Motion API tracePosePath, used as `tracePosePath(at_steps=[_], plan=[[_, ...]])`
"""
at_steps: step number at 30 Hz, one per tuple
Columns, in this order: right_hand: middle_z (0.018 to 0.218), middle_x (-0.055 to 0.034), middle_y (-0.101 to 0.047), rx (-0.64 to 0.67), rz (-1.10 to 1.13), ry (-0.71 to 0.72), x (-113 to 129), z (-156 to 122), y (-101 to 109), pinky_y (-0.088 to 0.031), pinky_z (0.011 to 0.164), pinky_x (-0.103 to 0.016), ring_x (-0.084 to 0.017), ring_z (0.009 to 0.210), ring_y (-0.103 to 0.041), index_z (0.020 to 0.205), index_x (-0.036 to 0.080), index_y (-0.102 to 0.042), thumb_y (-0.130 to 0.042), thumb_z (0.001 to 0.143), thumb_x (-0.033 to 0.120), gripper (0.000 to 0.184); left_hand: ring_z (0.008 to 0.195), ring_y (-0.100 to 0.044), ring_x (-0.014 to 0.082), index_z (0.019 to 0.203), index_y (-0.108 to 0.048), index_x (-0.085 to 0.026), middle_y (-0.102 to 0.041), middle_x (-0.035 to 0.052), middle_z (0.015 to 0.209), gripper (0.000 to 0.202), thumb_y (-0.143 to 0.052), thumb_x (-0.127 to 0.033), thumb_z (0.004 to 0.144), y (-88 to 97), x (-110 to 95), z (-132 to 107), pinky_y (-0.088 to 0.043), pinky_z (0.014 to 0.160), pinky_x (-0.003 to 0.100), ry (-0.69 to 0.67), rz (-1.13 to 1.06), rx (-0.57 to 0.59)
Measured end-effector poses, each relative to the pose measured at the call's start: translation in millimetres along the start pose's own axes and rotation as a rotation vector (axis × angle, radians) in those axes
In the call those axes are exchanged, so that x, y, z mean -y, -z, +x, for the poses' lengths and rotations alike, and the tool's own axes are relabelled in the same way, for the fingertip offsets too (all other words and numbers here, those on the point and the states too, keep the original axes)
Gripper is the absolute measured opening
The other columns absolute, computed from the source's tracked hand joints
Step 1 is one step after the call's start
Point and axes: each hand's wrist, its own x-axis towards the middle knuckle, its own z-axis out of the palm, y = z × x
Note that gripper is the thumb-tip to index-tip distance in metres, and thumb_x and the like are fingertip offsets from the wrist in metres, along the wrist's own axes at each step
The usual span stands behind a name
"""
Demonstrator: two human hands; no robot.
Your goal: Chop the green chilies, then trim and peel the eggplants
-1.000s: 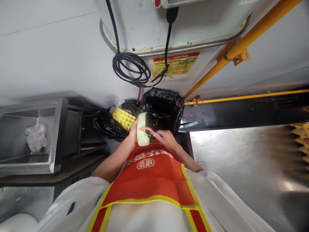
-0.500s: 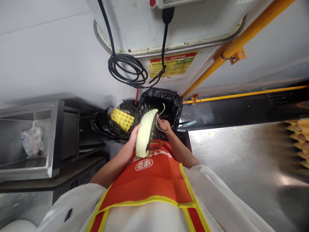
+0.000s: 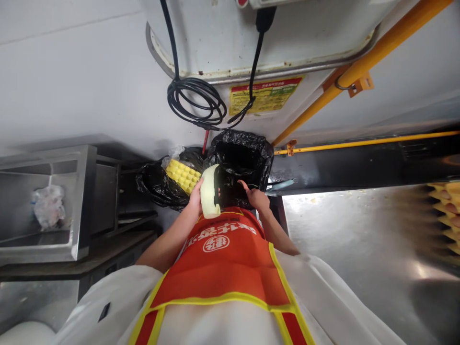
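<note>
A long eggplant (image 3: 208,191) is held in front of my apron, its pale flesh bare along the top and dark skin left on its right side. My left hand (image 3: 196,197) wraps it from the left. To the right of the eggplant and apart from it, my right hand (image 3: 257,197) is closed with its index finger pointing forward; what it grips is too dark and small to make out. Both hands are near the front edge of an open bin lined with a black bag (image 3: 264,143).
Left of the bin, a yellow egg tray (image 3: 182,176) lies in another black bag (image 3: 153,184). A steel sink (image 3: 84,201) with a crumpled plastic bag (image 3: 49,206) stands at left, a metal counter (image 3: 341,230) at right. Coiled black cable (image 3: 196,103) hangs ahead; a yellow pipe (image 3: 316,105) runs along the wall.
My right hand has moved right, away from the eggplant, and the pale curling strip beside it is no longer visible. My left hand has tilted and shifted the eggplant slightly.
</note>
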Motion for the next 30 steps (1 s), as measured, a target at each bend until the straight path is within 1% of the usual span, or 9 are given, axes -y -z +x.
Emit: tracePosePath(at_steps=[3, 6, 8, 12, 15, 18, 21, 25, 30], plan=[[0.109, -0.0203, -0.071, 0.000, 0.132, 0.049, 0.5, -4.4, 2.3, -0.049, 0.083, -0.038, -0.032, 0.103, -0.068, 0.104, 0.017, -0.072, -0.040, 0.099, 0.065, 0.058, 0.071, -0.072, 0.0259, 0.113, -0.069, -0.004, -0.076, 0.0176, 0.084, 0.058, -0.044, -0.054, 0.097, -3.5, -2.4, 2.8, -0.059, 0.071, 0.037, -0.008, -0.011, -0.018], [0.082, -0.0162, -0.071, 0.139, 0.304, 0.039, 4.0, -1.5, 0.0, -0.048, 0.064, -0.032, -0.025, 0.074, -0.067, 0.075, 0.017, -0.068, -0.046, 0.096, 0.068, 0.059, 0.069, -0.072, 0.0259, 0.114, -0.068, -0.004, -0.075, 0.0169, 0.080, 0.058, -0.042, -0.054, 0.098, -6.7, -3.9, 3.2, -0.059, 0.070, 0.038, -0.011, -0.034, -0.003], [0.064, -0.0096, -0.066, 0.235, 0.377, 0.043, 7.0, -0.4, -2.2, -0.042, 0.051, -0.028, -0.018, 0.053, -0.057, 0.065, 0.018, -0.062, -0.044, 0.095, 0.071, 0.063, 0.067, -0.071, 0.0255, 0.115, -0.068, -0.006, -0.075, 0.0152, 0.078, 0.058, -0.043, -0.054, 0.098, -7.3, -3.8, 1.9, -0.059, 0.069, 0.038, -0.011, -0.048, 0.015], [0.054, -0.0019, -0.057, 0.311, 0.532, 0.130, 15.4, -15.0, 0.5, -0.035, 0.044, -0.026, -0.013, 0.043, -0.044, 0.074, 0.019, -0.063, -0.036, 0.094, 0.077, 0.067, 0.066, -0.071, 0.0254, 0.113, -0.069, -0.007, -0.075, 0.0144, 0.077, 0.058, -0.042, -0.055, 0.097, -6.6, -2.8, -3.5, -0.059, 0.068, 0.038, -0.004, -0.074, 0.043], [0.055, 0.0009, -0.054, 0.226, 0.643, 0.387, 25.6, -42.7, 13.2, -0.037, 0.049, -0.026, -0.014, 0.048, -0.046, 0.084, 0.018, -0.065, -0.035, 0.096, 0.076, 0.065, 0.066, -0.071, 0.0256, 0.111, -0.069, -0.006, -0.075, 0.0148, 0.077, 0.058, -0.039, -0.054, 0.098, -6.3, -3.4, -6.5, -0.059, 0.068, 0.038, -0.026, -0.090, 0.041], [0.066, -0.0005, -0.061, 0.118, 0.492, 0.765, 39.6, -72.9, 31.0, -0.036, 0.059, -0.025, -0.014, 0.061, -0.053, 0.084, 0.018, -0.068, -0.042, 0.100, 0.065, 0.056, 0.066, -0.071, 0.0264, 0.107, -0.069, -0.006, -0.075, 0.0151, 0.077, 0.059, -0.037, -0.054, 0.099, -5.1, -5.6, -6.0, -0.059, 0.069, 0.039, -0.041, -0.085, 0.029], [0.074, -0.0018, -0.066, 0.057, 0.242, 0.962, 52.7, -91.1, 44.7, -0.032, 0.062, -0.026, -0.013, 0.066, -0.054, 0.084, 0.019, -0.069, -0.040, 0.104, 0.056, 0.051, 0.064, -0.070, 0.0262, 0.104, -0.070, -0.006, -0.073, 0.0157, 0.074, 0.060, -0.037, -0.056, 0.098, -2.2, -8.4, -2.4, -0.058, 0.067, 0.039, -0.028, -0.061, 0.017], [0.077, -0.0032, -0.069, 0.004, 0.083, 0.977, 58.1, -92.3, 47.4, -0.029, 0.062, -0.027, -0.014, 0.068, -0.056, 0.083, 0.020, -0.068, -0.038, 0.105, 0.055, 0.051, 0.063, -0.070, 0.0258, 0.107, -0.069, -0.007, -0.073, 0.0152, 0.073, 0.061, -0.037, -0.057, 0.098, -1.5, -10.3, 0.0, -0.058, 0.066, 0.038, -0.013, -0.046, 0.025], [0.083, -0.0042, -0.071, -0.109, 0.060, 0.826, 55.4, -78.1, 33.6, -0.031, 0.063, -0.026, -0.017, 0.073, -0.061, 0.087, 0.022, -0.069, -0.036, 0.105, 0.056, 0.051, 0.066, -0.071, 0.0260, 0.103, -0.070, -0.008, -0.075, 0.0144, 0.076, 0.056, -0.040, -0.055, 0.098, -14.2, -5.7, -12.7, -0.059, 0.067, 0.038, -0.004, -0.072, 0.071]])
